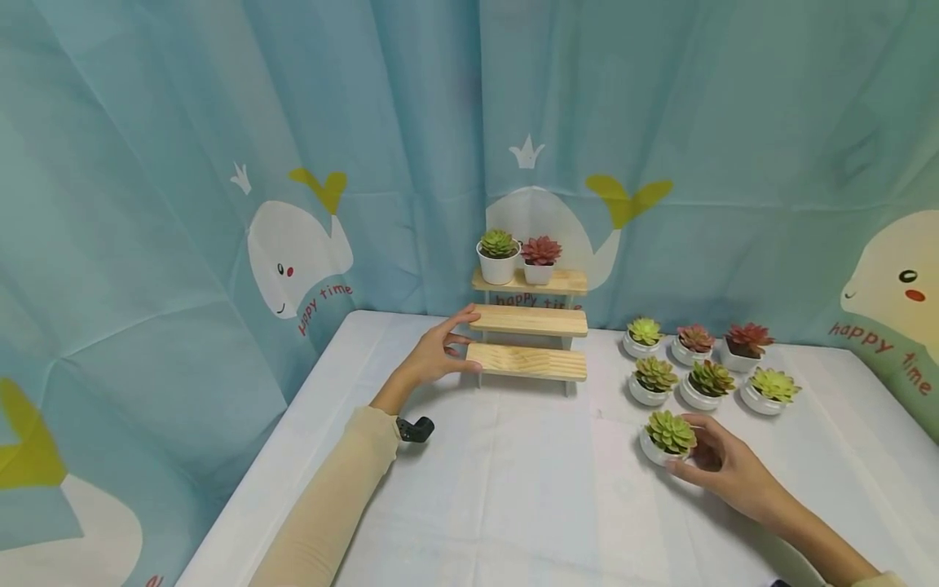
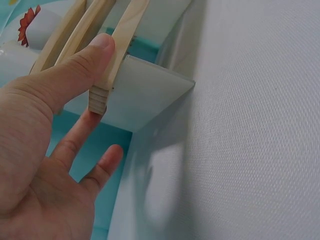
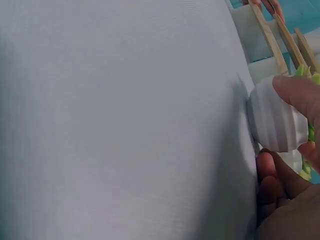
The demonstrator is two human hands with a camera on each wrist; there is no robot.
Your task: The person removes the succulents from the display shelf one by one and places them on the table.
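A three-tier wooden plant stand (image 1: 526,360) with white side panels stands at the back middle of the table. With its thumb on the lowest board and fingers at the board's end, my left hand (image 1: 438,352) grips the stand's left side; the left wrist view shows the thumb (image 2: 82,65) across that board. On the right, my right hand (image 1: 734,469) holds a green succulent in a round white pot (image 1: 667,438), thumb and fingers around its side. Seen from the right wrist, the ribbed pot (image 3: 277,116) is close to the tabletop.
On the top tier sit a green succulent (image 1: 498,257) and a red one (image 1: 540,259) in white pots. Several potted succulents (image 1: 703,385) stand in two rows at the back right. A blue curtain (image 1: 440,122) hangs behind the white-covered table (image 1: 513,489).
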